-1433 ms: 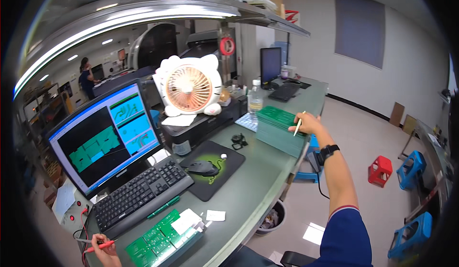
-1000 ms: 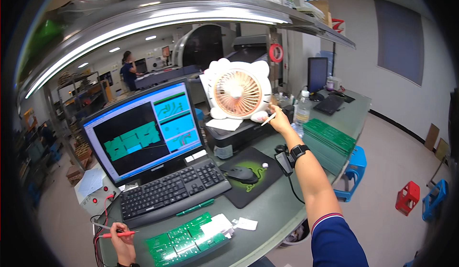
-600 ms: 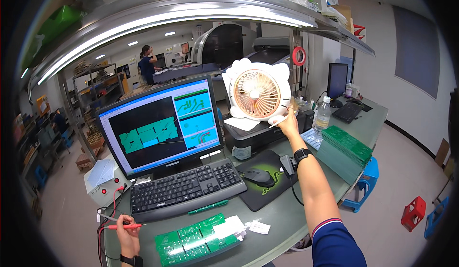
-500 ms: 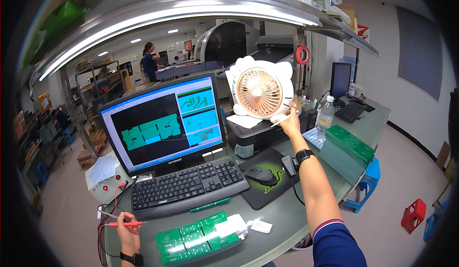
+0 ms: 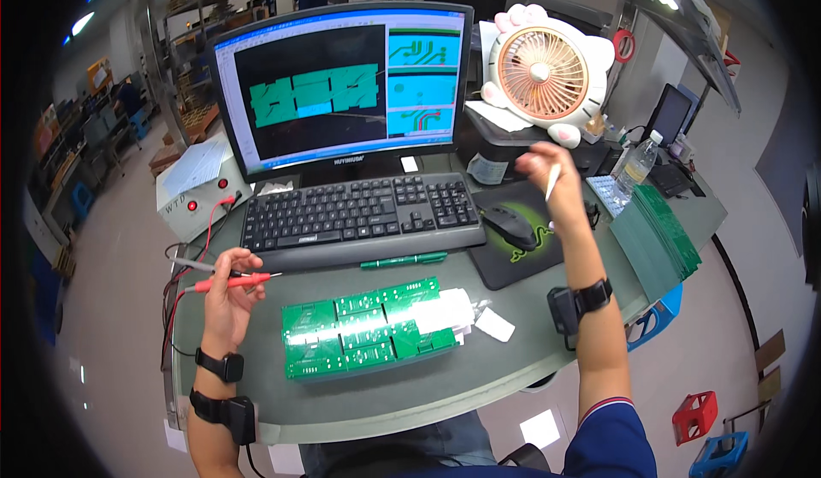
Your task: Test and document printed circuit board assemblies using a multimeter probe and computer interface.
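My left hand [image 5: 231, 303] is closed round a red test probe [image 5: 248, 280], its metal tip pointing right past the near side of the keyboard. A grey stick-like piece [image 5: 193, 263] shows behind that hand; whether the fingers hold it too I cannot tell. In my right hand [image 5: 560, 187], raised over the mouse pad, a slim white pointed stick [image 5: 552, 182] stands up between the fingers. The white cat-shaped fan [image 5: 539, 72] stands beyond this hand, apart from it. A stack of green circuit boards [image 5: 342, 341] lies between my forearms, with white paper [image 5: 442, 310] on its right end.
A monitor [image 5: 321, 110] stands behind the keyboard [image 5: 359, 219]. A mouse [image 5: 510, 224] rests on its pad, and a green pen [image 5: 404, 261] lies before the keyboard. At right are a bottle [image 5: 640, 162] and green panels [image 5: 654, 239]. Wires run from a white box [image 5: 201, 189].
My right hand has come away from the fan, back toward me, with the white stick. The view has tilted down. My left hand still holds the red probe.
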`<state>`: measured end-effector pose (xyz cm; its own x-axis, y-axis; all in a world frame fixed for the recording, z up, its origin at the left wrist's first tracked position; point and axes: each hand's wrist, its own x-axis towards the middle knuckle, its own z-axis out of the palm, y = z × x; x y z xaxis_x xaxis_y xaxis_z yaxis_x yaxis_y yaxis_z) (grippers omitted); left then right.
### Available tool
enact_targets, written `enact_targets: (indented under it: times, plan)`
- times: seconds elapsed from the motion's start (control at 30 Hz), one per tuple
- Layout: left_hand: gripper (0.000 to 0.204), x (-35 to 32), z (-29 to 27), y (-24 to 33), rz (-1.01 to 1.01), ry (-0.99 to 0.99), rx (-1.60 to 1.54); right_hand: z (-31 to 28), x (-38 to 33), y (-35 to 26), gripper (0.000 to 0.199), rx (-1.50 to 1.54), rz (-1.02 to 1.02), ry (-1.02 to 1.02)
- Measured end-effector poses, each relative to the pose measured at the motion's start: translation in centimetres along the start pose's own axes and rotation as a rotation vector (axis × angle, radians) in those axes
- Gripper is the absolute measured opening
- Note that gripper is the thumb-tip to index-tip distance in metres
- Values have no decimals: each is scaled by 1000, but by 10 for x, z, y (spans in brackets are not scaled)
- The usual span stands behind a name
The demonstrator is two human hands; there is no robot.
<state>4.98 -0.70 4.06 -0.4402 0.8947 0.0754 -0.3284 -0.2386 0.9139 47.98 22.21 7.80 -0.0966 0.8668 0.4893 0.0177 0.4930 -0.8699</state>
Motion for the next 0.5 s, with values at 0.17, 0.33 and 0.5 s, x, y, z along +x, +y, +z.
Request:
enact_targets:
  times: [0.17,0.33,0.5]
  plan:
    - [29,2,-20,-2,51,-74,-104,74,-56,-15,23,39,92,-521]
    - [34,10,-13,4,21,-98,-281,70,-62,9,25,120,216,-514]
    - [31,7,-21,-4,-20,-79,-304,59,-62,27,26,119,305,-405]
